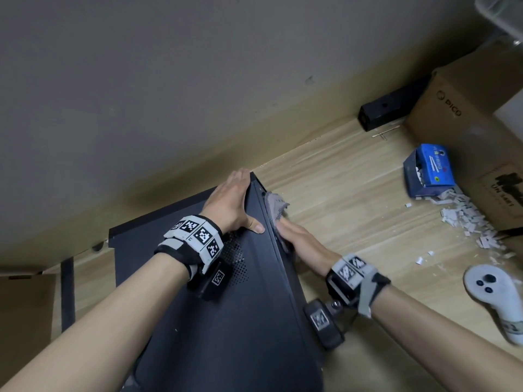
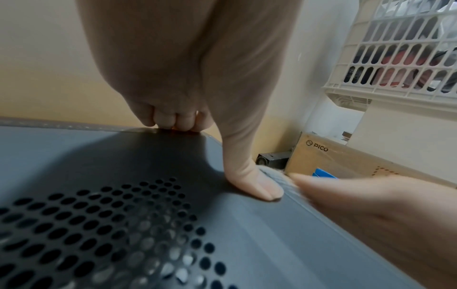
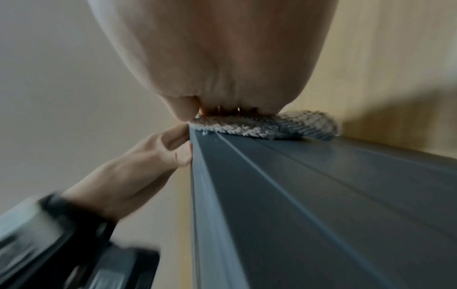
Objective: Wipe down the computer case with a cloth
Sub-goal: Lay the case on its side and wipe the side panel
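The black computer case (image 1: 226, 321) stands on the wooden floor near the wall. My left hand (image 1: 235, 199) rests on its top far corner, fingers curled over the far edge (image 2: 173, 121) and thumb flat on the panel by the vent holes (image 2: 111, 224). My right hand (image 1: 297, 236) lies flat along the case's right side and presses a grey cloth (image 1: 276, 205) against it. In the right wrist view the cloth (image 3: 272, 125) is bunched under the fingers at the far end of the ribbed panel (image 3: 321, 195). The right wrist view is blurred.
A PICO cardboard box (image 1: 467, 131) stands at the right, with a tipped blue box (image 1: 430, 171) and spilled white paper pieces (image 1: 464, 219) before it. A white controller (image 1: 495, 295) lies near right. A black block (image 1: 390, 108) sits by the wall. A white basket (image 2: 400, 58) hangs above.
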Demonstrator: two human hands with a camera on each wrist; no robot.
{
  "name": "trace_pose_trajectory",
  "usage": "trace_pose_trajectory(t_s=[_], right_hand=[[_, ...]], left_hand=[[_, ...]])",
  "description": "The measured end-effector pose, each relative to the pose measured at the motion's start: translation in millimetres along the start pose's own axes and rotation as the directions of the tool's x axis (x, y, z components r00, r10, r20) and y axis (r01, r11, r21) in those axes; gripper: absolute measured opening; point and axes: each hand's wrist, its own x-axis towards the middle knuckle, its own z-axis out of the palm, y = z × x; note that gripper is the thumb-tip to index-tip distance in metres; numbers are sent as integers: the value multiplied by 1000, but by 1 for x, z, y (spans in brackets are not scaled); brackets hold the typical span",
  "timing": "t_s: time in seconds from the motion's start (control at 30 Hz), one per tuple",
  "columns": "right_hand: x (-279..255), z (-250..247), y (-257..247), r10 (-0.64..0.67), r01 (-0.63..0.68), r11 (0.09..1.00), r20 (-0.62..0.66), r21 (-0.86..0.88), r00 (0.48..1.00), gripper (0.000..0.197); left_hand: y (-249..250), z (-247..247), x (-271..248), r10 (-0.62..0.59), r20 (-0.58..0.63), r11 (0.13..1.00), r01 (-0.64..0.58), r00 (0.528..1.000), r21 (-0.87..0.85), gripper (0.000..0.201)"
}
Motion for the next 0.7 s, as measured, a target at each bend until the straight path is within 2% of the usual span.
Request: trace_pose_trajectory(t_s=[0.13, 0.17, 0.27, 0.47, 0.57, 0.63, 0.7], right_hand=[[48, -8, -18, 65, -63, 997, 70, -40, 995, 90], [58, -10, -19, 71, -70, 997, 55, -17, 996, 91], [76, -14, -27, 60, -60, 998, -7, 17, 998, 70], [75, -14, -13, 87, -87, 989, 8, 118, 996, 66], [63, -17, 8, 61, -61, 998, -16, 22, 998, 71], [55, -19, 21, 50, -51, 998, -43, -43, 998, 82], [43, -24, 35, 15, -18, 998, -59, -56, 998, 79]], left_hand=[[0, 0, 3, -1, -3, 1000, 1, 1000, -6, 140], [-1, 1, 4, -6, -4, 1000, 5, 1000, -10, 140], [-3, 2, 4, -13, -5, 999, 13, 1000, -30, 141], [-3, 3, 4, -4, -12, 999, 3, 1000, -44, 142], [-2, 2, 4, -11, -7, 999, 11, 1000, -42, 143], [-2, 2, 4, -19, -16, 999, 18, 1000, -39, 144], [-1, 2, 3, -21, -10, 999, 20, 1000, -43, 144]])
